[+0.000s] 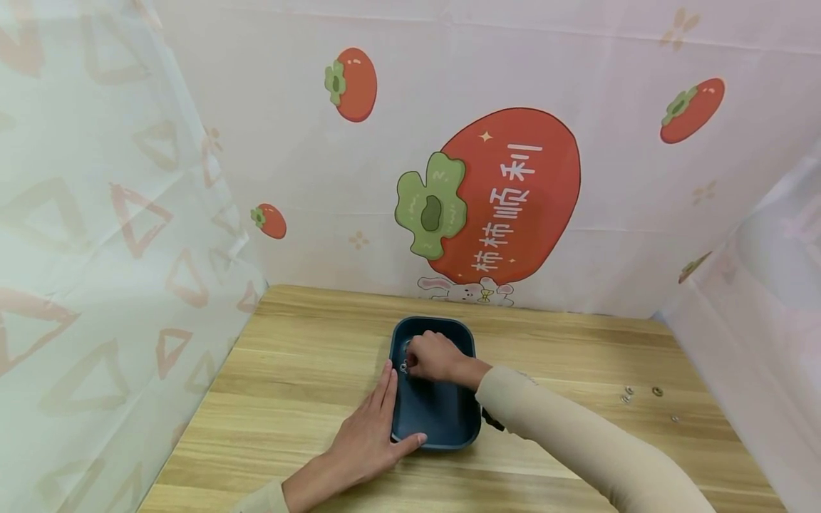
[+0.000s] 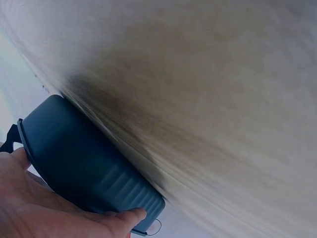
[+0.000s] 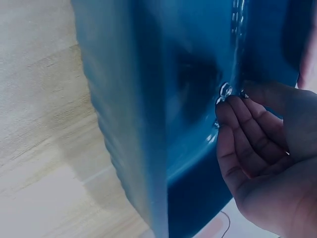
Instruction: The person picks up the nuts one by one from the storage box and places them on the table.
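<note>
Blue box [image 1: 438,419]: my L hand [image 1: 367,436] on its L side, thumb spread; my R hand [image 1: 436,356], inside, pinches a metal bit [image 3: 243,93] nr other bits [image 3: 226,89]; loose bits [image 1: 657,391] R of box.

Head looks down; close wrist views share tray [image 1: 437,415].

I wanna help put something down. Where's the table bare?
Free: the pale wooden tabletop left of the dark-blue, rectangular, plastic-looking bin and left hand; also between the bin and small round metal pieces at right, behind the beige sleeve. Crowded: the bin's far half, with the right hand and shiny metal bits.
</note>
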A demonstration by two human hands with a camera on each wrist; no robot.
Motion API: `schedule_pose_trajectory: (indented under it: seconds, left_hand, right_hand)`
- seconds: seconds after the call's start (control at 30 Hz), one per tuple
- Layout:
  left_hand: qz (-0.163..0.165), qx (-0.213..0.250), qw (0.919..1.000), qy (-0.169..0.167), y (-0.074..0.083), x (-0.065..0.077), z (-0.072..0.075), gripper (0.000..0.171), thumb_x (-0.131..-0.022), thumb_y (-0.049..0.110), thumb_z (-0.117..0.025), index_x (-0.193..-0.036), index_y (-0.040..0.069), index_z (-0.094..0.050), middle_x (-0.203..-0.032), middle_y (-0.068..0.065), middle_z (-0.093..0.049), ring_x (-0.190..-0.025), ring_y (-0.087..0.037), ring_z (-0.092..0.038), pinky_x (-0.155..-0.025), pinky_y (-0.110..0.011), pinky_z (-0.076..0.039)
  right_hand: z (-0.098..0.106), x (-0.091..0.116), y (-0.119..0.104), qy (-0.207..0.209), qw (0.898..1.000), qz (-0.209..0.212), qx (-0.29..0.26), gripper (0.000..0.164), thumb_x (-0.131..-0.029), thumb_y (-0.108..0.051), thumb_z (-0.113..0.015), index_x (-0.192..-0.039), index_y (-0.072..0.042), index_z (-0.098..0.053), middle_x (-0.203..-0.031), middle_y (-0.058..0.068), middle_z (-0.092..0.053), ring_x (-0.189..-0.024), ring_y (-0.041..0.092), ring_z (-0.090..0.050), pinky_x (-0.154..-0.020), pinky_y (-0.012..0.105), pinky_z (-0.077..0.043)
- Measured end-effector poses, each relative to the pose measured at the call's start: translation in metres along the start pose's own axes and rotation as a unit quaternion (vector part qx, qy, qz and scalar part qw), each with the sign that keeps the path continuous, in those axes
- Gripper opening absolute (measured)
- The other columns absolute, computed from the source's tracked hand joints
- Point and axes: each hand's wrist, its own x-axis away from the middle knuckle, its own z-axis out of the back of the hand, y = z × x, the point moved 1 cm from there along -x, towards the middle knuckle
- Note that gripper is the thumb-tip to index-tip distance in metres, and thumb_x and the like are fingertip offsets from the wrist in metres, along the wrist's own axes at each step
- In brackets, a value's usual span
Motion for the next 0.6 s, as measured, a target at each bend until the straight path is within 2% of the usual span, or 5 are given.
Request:
schedule_pose_trajectory:
  seconds: [0.23, 0.43, 0.6]
  left_hand:
    - [0.006, 0.001, 1.0000, -0.002, 0.001, -0.001, 0.001, 0.114, -0.095, 0.074, -0.061, -0.170, 0.004, -0.011, -0.179, -0.010, 0.000, -0.157, -0.037, -0.032, -0.115, -0.059, -0.044]
    - [0.004, -0.001, 1.0000, 0.003, 0.001, 0.000, 0.001, 0.114, -0.095, 0.072, -0.063, -0.170, 0.004, -0.011, -0.179, -0.010, 0.000, -0.156, -0.038, -0.034, -0.113, -0.058, -0.046]
    - [0.000, 0.000, 1.0000, 0.008, 0.001, 0.000, 0.001, 0.114, -0.095, 0.071, -0.063, -0.170, 0.004, -0.012, -0.179, -0.011, -0.001, -0.155, -0.039, -0.034, -0.113, -0.058, -0.047]
  right_hand:
    - [0.019, 0.012, -0.017, 0.007, 0.999, -0.036, -0.033, 0.009, -0.098, -0.011, -0.076, -0.094, -0.008, -0.083, -0.074, -0.007, -0.068, -0.063, 0.005, -0.061, -0.062, 0.022, -0.055]
    - [0.030, 0.020, -0.019, 0.053, 0.996, -0.053, -0.055, 0.007, -0.097, -0.009, -0.077, -0.098, -0.007, -0.084, -0.083, -0.002, -0.075, -0.069, 0.006, -0.065, -0.070, 0.027, -0.060]
    - [0.037, 0.028, -0.016, 0.093, 0.991, -0.067, -0.063, 0.006, -0.096, -0.013, -0.079, -0.097, -0.011, -0.085, -0.085, -0.003, -0.077, -0.073, 0.004, -0.065, -0.070, 0.024, -0.059]
